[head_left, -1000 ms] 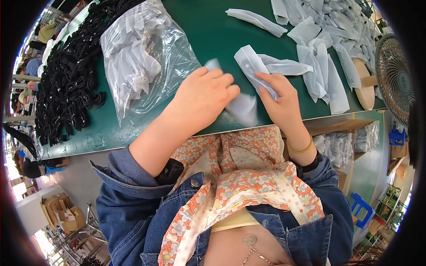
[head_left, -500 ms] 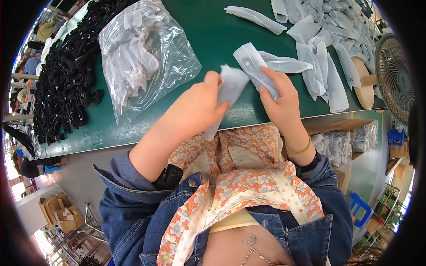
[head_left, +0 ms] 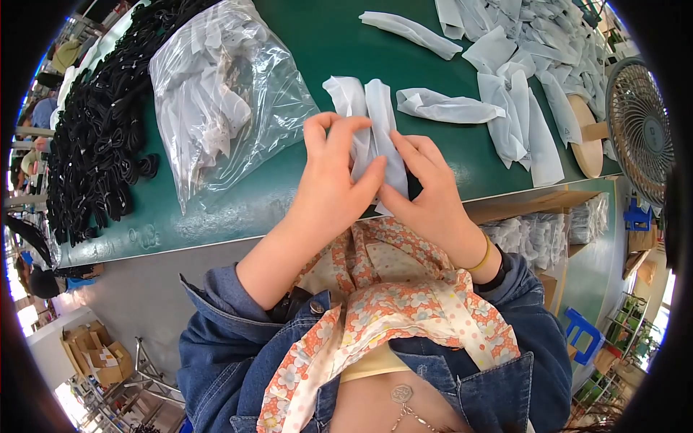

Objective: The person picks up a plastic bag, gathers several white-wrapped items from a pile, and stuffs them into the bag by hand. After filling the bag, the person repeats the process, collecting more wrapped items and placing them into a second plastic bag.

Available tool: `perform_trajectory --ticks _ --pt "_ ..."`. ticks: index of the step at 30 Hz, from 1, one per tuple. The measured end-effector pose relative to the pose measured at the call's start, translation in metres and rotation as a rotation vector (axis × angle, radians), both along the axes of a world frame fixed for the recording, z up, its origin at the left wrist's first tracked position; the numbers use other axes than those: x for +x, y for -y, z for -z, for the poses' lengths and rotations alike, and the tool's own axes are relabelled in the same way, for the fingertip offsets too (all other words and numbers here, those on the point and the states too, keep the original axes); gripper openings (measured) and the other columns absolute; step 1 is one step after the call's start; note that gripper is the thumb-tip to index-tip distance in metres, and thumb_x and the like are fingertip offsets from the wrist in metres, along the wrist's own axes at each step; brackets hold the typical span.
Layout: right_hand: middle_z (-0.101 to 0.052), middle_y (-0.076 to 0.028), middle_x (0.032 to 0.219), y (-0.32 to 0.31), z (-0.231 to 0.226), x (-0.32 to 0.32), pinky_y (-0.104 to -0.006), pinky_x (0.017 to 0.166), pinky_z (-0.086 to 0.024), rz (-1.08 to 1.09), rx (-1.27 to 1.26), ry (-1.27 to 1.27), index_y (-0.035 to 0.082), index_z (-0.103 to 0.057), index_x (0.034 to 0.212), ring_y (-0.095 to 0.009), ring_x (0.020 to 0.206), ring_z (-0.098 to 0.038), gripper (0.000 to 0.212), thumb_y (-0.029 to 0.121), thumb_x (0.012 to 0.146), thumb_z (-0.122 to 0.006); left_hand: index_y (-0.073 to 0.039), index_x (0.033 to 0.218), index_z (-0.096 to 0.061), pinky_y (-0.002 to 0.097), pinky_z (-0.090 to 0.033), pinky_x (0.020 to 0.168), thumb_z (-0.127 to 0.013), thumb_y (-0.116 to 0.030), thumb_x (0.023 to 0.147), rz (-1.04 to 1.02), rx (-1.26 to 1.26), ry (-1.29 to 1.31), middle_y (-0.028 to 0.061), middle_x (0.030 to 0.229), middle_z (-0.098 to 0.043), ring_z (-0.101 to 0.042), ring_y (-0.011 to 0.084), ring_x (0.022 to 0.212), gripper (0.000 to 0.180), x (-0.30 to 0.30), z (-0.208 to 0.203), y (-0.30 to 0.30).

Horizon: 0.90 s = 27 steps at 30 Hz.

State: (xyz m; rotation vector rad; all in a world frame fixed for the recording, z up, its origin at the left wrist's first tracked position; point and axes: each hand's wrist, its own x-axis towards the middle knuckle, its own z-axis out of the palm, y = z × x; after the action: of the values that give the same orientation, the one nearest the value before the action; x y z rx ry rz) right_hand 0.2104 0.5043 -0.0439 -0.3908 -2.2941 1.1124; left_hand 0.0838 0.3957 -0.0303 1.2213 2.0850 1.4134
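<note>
Two narrow frosted plastic bags lie side by side over the table's near edge. My left hand (head_left: 336,162) has its fingers bent over the left bag (head_left: 345,95), its thumb reaching across to the other. With fingers and thumb, my right hand (head_left: 427,180) grips the right bag (head_left: 380,108) by its right side. Something small and dark shows between that bag and my right palm; its kind is hidden. A little to the right, another frosted bag (head_left: 451,107) lies on the green table (head_left: 289,211), touched by neither hand.
A large clear plastic sack (head_left: 238,108) of white pouches lies at left, beside a heap of bundled black cords (head_left: 101,137). Frosted bags (head_left: 541,50) pile up at far right. A fan (head_left: 641,130) stands at the right edge, near a cardboard box (head_left: 530,209) below.
My hands have come together. The right hand brought its bag left, off the loose one, beside the bag in my left hand; both bags now stand nearly parallel.
</note>
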Motion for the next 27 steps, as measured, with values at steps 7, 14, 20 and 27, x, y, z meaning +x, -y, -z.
perform_trajectory --ticks 7,14,20,27 --pt "-0.055 -0.012 0.115 -0.011 -0.012 0.003 -0.0255 0.078 -0.048 -0.099 -0.152 0.121 -0.007 -0.055 0.122 -0.016 0.095 -0.056 0.05 -0.001 0.074 -0.069 -0.006 0.115 -0.062 0.0357 -0.05 0.072 -0.064 -0.012 0.082 0.096 0.014 -0.392 0.017 0.114 -0.045 -0.057 0.0291 0.085 0.034 0.0 0.005 -0.008" --pt "-0.056 -0.006 0.112 -0.022 -0.013 0.001 -0.0226 0.079 -0.048 -0.108 -0.459 0.189 -0.008 -0.058 0.116 -0.01 0.095 -0.055 0.039 -0.008 0.078 -0.065 -0.005 0.113 -0.063 0.0361 -0.05 0.072 -0.063 -0.012 0.082 0.135 0.047 -0.445 0.0138 0.106 -0.049 -0.058 0.0291 0.084 0.032 -0.003 0.009 -0.007" --pt "-0.056 -0.005 0.109 -0.031 -0.009 -0.006 -0.0231 0.079 -0.049 -0.071 -0.611 0.206 -0.009 -0.06 0.113 -0.01 0.095 -0.055 0.034 -0.007 0.079 -0.066 -0.005 0.111 -0.063 0.0346 -0.051 0.067 -0.063 -0.011 0.079 0.151 0.09 -0.354 0.0122 0.103 -0.049 -0.059 0.0272 0.081 0.032 -0.002 0.012 -0.008" --pt "-0.06 -0.009 0.106 -0.055 -0.014 0.008 -0.0253 0.078 -0.049 -0.198 -0.269 0.266 -0.004 -0.062 0.111 -0.016 0.092 -0.061 0.032 -0.004 0.079 -0.065 -0.004 0.105 -0.065 0.0341 -0.052 0.061 -0.063 -0.013 0.075 0.119 0.028 -0.568 0.0089 0.097 -0.051 -0.058 0.0252 0.074 0.032 -0.002 0.01 -0.016"
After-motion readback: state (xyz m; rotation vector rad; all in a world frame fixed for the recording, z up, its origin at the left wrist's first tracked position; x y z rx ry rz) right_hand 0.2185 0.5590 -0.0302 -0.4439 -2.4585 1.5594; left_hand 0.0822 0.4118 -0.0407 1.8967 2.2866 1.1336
